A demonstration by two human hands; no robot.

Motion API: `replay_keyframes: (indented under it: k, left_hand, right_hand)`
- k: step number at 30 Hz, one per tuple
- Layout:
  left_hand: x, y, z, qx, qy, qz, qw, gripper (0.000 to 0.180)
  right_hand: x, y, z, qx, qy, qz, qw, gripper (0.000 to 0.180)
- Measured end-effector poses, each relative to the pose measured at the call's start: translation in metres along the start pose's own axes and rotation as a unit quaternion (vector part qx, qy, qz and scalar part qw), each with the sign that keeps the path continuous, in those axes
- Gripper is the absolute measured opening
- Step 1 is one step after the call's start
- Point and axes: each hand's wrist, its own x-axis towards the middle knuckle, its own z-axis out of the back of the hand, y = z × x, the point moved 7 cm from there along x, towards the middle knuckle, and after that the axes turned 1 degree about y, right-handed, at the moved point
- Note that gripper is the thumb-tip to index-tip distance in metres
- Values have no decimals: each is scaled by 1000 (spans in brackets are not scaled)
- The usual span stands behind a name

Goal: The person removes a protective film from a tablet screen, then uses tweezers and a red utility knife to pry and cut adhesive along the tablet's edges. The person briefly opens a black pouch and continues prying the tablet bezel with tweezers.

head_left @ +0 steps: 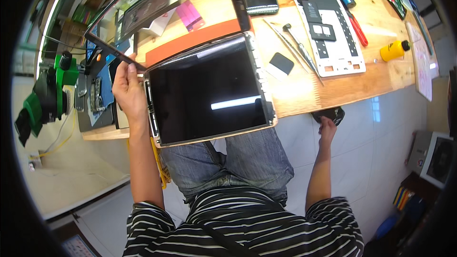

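At the far left a green and black tool [47, 96] sat on a side stand, with a yellow cable trailing to the pale floor. Just right of it, the left hand [127, 88] was raised at the table's near left edge, fingers and thumb closed on the corner of a thin glass panel [138, 12]. The panel's long axis ran from that corner up and away toward the far left, so it stood tilted off the table, glossy, dark-rimmed and mirroring the room.

Directly right of the left hand, almost touching it, lay a tablet body [209, 90], a flat dark rectangle with a metal rim, overhanging the near edge of the wooden table [304, 90] above the person's denim-clad knees. Its long axis ran roughly left to right. The left hand was far nearer to it than the right.

Further right on the bare wood lay a small dark wedge-shaped pick [282, 63], slim metal tweezers [297, 47] and a white tablet frame [333, 31] with dark parts inside. Past it lay a red-handled tool [357, 28] and a small yellow bottle [392, 51] on its side.

The right hand [327, 126] reached to the table's near edge, touching a small black object [331, 113] there; whether it gripped it I could not tell.
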Motion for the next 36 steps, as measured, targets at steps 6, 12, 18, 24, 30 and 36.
replay_keyframes:
  k: [6,12,18,24,30,36]
  left_hand:
    - [-5,-5,-2,-28,12,22,999,25]
    - [-4,-3,-5,-37,31,56,997,23]
    - [-18,-19,-6,7,-13,14,1000,21]
    - [-14,-20,-4,1,-3,-3,1000,19]
    - [-11,-21,-3,20,-3,-17,1000,19]
    - [-10,-20,-3,31,8,4,999,19]
  right_hand:
    - [-135,161,-46,1,46,137,990,10]
    - [-238,363,-113,-120,173,425,881,12]
    - [-288,416,-226,-449,236,543,669,14]
    - [-292,421,-263,-556,228,562,568,12]
    - [-296,419,-279,-594,249,592,484,10]
    - [-297,415,-286,-638,260,577,438,9]
